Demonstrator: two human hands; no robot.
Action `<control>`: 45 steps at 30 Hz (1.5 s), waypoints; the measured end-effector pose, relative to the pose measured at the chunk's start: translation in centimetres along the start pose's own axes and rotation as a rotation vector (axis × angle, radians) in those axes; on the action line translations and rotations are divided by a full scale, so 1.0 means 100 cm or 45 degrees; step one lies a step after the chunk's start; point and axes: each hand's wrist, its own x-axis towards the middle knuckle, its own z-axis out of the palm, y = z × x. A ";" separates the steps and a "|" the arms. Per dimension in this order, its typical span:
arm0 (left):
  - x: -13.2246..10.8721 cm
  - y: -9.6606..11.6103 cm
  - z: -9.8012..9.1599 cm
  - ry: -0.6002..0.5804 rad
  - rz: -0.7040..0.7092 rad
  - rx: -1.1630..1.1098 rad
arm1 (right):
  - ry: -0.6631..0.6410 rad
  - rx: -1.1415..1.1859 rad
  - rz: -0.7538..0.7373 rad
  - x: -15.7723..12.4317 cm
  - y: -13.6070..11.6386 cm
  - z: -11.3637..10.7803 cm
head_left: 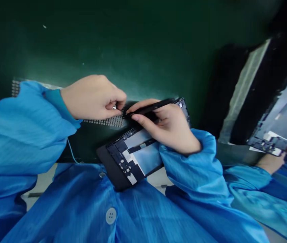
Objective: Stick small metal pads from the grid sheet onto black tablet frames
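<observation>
Black tweezers (150, 108) lie in my right hand (170, 126), closed round them, their tip pointing left toward my other hand. My left hand (93, 96) is closed in a pinch just left of that tip. A small shiny bit shows between its fingers, too small to name. Beneath the left hand and forearm runs a strip of small grey square pads (105, 121), partly covered. An opened tablet (146, 158) with its inner parts showing lies tilted at the table's front edge, under my right hand and wrist.
The green table mat (133, 44) spreads ahead. To the right stand black foam-like blocks (214, 94) with a pale strip (244, 91) between them. A co-worker's hand (271, 163) is at another opened tablet (280, 121) at far right.
</observation>
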 end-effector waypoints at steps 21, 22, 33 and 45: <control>-0.003 0.019 -0.010 -0.052 -0.052 0.290 | 0.665 0.409 0.050 -0.071 -0.024 0.058; -0.003 0.020 -0.010 -0.062 -0.077 0.303 | 0.690 0.379 0.016 -0.076 -0.024 0.066; -0.004 0.024 -0.012 -0.099 -0.164 0.333 | 0.565 0.117 -0.106 -0.072 -0.028 0.066; -0.003 0.023 -0.009 -0.060 -0.081 0.349 | 0.179 -0.092 -0.010 -0.018 -0.011 0.016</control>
